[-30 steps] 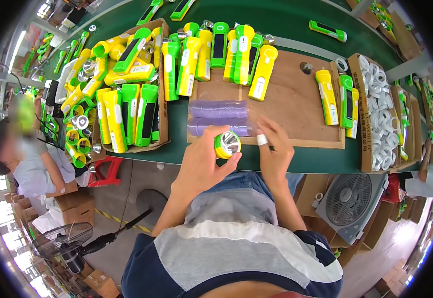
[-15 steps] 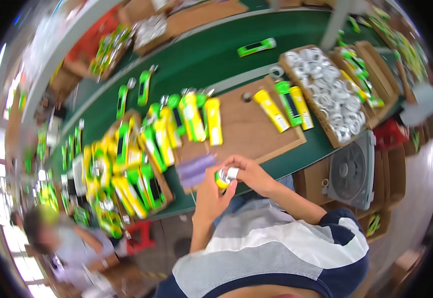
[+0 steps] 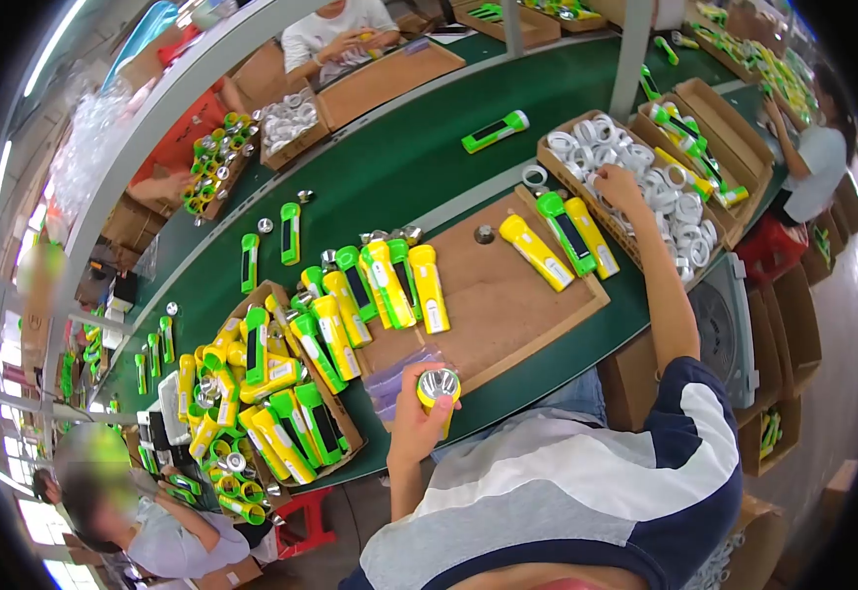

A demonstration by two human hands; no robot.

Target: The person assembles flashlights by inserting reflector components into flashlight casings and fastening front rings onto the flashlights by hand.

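1. Right hand (image 3: pixel 623 189), bare — moved from beside the left hand half a second ago out to the white rings (image 3: pixel 689 210); arm now stretched over the table.
2. Left hand (image 3: pixel 411 425), bare, in front of the wearer; fingers curled round one flashlight (image 3: pixel 439 385), the thumb along its side. The flashlight stands roughly upright in this hold, silver reflector facing up, just above the table's near edge.
3. Grey, white and navy shirt (image 3: pixel 547 492), worn by the person, at the bottom of the view.
4. Purple wrapped stacks (image 3: pixel 386 382), lying on the near left corner of the board, partly hidden by the left hand.
5. Brown board (image 3: pixel 478 315), flat, with a raised pale edge, on the green table (image 3: pixel 380 157). A row of yellow and green flashlights lies along its left side; three more lie at its right end.
6. Left carton (image 3: pixel 351 423), filled with yellow and green flashlights, beside the board.
7. Ring carton (image 3: pixel 574 178), holding the white rings. The right hand's fingertips are down among these; whether they pinch one or stand apart is impossible to say.
8. Loose ring (image 3: pixel 534 176), just outside the ring carton.
9. Green flashlight (image 3: pixel 495 132), single, lying farther back on the table.
10. Co-worker in a white shirt (image 3: pixel 335 34), across the table — both hands at a small yellow object (image 3: pixel 365 39).
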